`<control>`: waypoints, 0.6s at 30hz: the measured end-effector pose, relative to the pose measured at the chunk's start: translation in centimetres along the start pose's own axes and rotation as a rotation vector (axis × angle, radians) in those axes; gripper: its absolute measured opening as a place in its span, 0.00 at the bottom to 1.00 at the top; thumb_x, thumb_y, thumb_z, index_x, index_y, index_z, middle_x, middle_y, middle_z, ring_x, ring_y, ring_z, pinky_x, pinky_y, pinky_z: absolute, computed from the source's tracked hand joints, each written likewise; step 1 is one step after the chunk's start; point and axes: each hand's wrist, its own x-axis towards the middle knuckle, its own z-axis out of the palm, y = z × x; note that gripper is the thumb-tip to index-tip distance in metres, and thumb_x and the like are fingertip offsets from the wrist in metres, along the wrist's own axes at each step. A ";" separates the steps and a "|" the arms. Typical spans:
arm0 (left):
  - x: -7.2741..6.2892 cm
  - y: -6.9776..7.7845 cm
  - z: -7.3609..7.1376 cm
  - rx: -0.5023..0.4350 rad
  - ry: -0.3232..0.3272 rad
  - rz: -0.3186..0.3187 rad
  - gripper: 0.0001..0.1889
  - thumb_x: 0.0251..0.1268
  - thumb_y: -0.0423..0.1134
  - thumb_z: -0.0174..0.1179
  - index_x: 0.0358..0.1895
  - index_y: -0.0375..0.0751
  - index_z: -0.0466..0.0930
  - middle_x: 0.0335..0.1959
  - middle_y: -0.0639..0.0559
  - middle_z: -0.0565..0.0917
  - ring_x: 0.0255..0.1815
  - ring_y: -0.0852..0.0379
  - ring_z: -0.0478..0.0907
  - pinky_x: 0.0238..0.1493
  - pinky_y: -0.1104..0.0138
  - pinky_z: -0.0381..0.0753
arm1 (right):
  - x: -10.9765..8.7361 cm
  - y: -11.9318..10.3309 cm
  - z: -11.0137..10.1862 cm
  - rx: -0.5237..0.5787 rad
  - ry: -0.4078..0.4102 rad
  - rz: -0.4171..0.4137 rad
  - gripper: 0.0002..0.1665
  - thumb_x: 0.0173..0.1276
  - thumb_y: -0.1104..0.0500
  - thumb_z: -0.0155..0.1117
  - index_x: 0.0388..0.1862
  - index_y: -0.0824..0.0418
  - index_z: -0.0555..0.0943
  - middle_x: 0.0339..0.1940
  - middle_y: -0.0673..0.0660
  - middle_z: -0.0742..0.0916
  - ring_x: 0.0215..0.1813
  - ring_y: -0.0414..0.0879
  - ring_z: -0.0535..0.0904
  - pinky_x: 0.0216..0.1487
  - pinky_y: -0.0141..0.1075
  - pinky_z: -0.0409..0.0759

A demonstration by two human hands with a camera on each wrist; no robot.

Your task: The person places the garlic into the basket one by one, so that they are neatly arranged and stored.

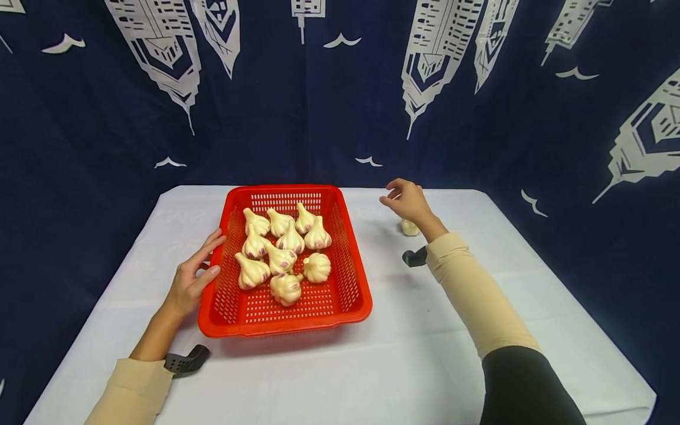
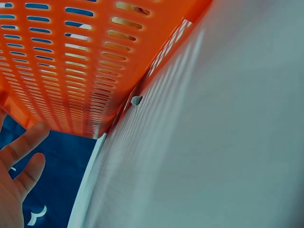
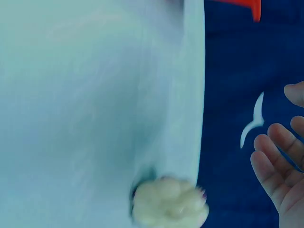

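A red plastic basket stands on the table's left half, with several garlic bulbs lying in it. My left hand rests against the basket's left rim, fingers spread along it; the left wrist view shows the basket's slotted side beside the fingers. On the right, my right hand hovers above the table with relaxed fingers and nothing between them. A single garlic bulb lies on the cloth just below that hand, partly hidden by the wrist. In the right wrist view this bulb appears at the bottom.
A white cloth covers the table. Behind it hangs a dark blue curtain with white building prints. Black camera mounts stick out from both wrists.
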 end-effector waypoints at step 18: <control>0.0 0.2 0.0 0.017 -0.001 -0.018 0.29 0.58 0.29 0.51 0.67 0.32 0.72 0.72 0.39 0.67 0.48 0.72 0.75 0.42 0.74 0.70 | -1.5 7.2 -2.5 -0.140 0.028 0.285 0.27 0.69 0.55 0.60 0.59 0.72 0.73 0.55 0.71 0.78 0.57 0.65 0.73 0.58 0.54 0.73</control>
